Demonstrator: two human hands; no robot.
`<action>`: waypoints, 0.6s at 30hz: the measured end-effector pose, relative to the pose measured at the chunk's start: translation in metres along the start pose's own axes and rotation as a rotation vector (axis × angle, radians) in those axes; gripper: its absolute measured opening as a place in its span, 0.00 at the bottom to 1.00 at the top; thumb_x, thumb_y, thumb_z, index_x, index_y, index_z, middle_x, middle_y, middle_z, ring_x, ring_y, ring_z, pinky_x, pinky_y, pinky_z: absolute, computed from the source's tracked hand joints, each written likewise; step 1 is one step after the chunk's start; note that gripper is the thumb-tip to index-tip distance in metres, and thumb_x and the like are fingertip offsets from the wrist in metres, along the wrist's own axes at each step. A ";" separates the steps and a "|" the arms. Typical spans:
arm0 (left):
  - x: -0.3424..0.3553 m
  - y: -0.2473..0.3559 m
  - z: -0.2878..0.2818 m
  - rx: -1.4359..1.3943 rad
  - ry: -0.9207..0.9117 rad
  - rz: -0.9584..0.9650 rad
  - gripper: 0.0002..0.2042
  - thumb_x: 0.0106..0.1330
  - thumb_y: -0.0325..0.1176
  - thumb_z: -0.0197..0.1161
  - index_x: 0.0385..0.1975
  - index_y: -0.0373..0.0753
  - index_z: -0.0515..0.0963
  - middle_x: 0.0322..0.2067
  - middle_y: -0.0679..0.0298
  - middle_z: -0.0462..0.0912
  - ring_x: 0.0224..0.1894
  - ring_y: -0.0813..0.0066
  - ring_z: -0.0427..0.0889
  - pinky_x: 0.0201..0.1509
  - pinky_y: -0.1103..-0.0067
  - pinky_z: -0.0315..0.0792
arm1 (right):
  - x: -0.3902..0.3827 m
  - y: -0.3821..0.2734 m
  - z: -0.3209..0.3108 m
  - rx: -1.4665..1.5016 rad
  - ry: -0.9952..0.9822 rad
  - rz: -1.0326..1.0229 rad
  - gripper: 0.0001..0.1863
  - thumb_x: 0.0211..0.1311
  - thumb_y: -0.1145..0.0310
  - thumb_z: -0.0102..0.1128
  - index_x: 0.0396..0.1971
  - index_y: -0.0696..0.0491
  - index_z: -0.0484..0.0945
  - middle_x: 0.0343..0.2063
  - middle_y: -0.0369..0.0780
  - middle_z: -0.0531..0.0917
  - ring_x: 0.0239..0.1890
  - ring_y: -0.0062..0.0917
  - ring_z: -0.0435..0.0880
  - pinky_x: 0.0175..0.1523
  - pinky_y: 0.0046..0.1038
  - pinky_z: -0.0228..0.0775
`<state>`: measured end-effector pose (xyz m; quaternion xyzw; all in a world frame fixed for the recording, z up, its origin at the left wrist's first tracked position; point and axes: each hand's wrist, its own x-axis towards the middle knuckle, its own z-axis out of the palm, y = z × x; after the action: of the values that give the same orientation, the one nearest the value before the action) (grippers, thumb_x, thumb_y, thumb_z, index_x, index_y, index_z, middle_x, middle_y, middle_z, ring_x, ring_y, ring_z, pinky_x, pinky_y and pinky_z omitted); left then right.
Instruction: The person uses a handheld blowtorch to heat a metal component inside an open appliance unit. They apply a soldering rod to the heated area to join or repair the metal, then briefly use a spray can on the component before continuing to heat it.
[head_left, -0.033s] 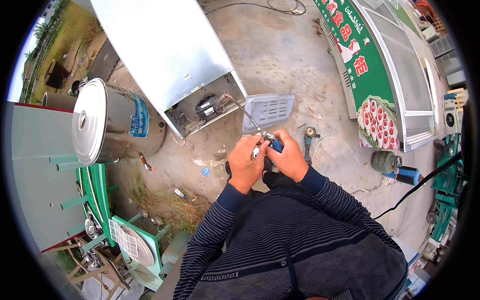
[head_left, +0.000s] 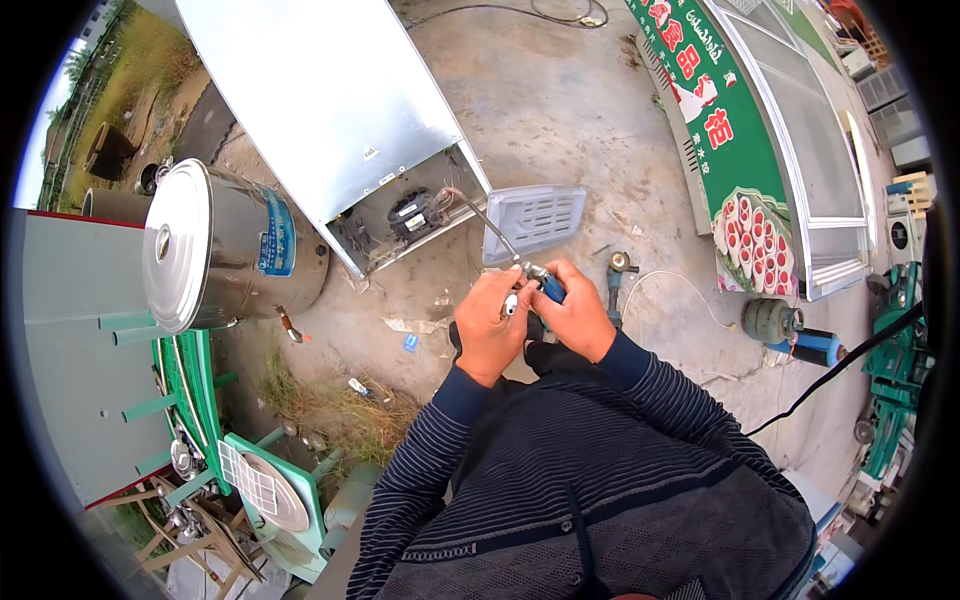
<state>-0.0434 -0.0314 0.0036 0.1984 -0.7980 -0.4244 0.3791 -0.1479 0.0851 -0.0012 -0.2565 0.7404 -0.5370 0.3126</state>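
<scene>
A gas torch with a blue handle and a long thin metal tube is held before me. My right hand is closed round its handle. Next to it, my left hand is closed with fingertips at the torch's metal fittings; a small silver-ended piece sticks out from its fingers, its kind unclear. The tube slants up and left toward the open compartment of a white fridge-like cabinet. In that compartment sit a black compressor and copper-coloured pipes.
A grey slotted cover lies beside the cabinet. An angle-grinder-like tool and a small gas cylinder are on the concrete at right. A large steel drum stands left. A green-sided display freezer stands right.
</scene>
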 end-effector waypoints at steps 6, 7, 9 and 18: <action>-0.004 0.011 0.019 -0.002 0.000 0.012 0.13 0.59 0.22 0.76 0.42 0.32 0.83 0.31 0.57 0.85 0.31 0.62 0.85 0.36 0.74 0.78 | -0.007 0.000 -0.022 -0.046 0.031 0.011 0.16 0.67 0.64 0.67 0.42 0.62 0.78 0.25 0.42 0.82 0.27 0.22 0.78 0.34 0.30 0.72; -0.005 0.013 0.021 0.003 -0.002 0.000 0.12 0.59 0.22 0.76 0.42 0.32 0.83 0.31 0.57 0.85 0.30 0.62 0.85 0.36 0.74 0.78 | -0.008 -0.005 -0.024 -0.082 0.070 0.021 0.16 0.67 0.64 0.68 0.42 0.62 0.78 0.24 0.43 0.82 0.27 0.22 0.78 0.34 0.30 0.72; -0.007 0.018 0.023 0.010 -0.005 -0.022 0.12 0.59 0.23 0.76 0.41 0.33 0.83 0.30 0.57 0.85 0.30 0.62 0.85 0.36 0.75 0.78 | -0.008 0.007 -0.031 -0.100 0.008 -0.020 0.15 0.66 0.65 0.68 0.43 0.61 0.77 0.25 0.43 0.83 0.27 0.24 0.79 0.35 0.30 0.73; -0.005 0.028 0.036 0.013 0.020 0.028 0.15 0.57 0.22 0.78 0.43 0.32 0.83 0.29 0.59 0.85 0.27 0.67 0.83 0.33 0.76 0.76 | -0.009 0.016 -0.042 0.003 0.049 -0.073 0.16 0.66 0.66 0.70 0.44 0.61 0.78 0.27 0.43 0.84 0.29 0.23 0.80 0.37 0.29 0.73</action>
<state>-0.0685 0.0062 0.0116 0.1937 -0.7998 -0.4117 0.3916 -0.1736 0.1234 -0.0053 -0.2697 0.7371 -0.5555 0.2747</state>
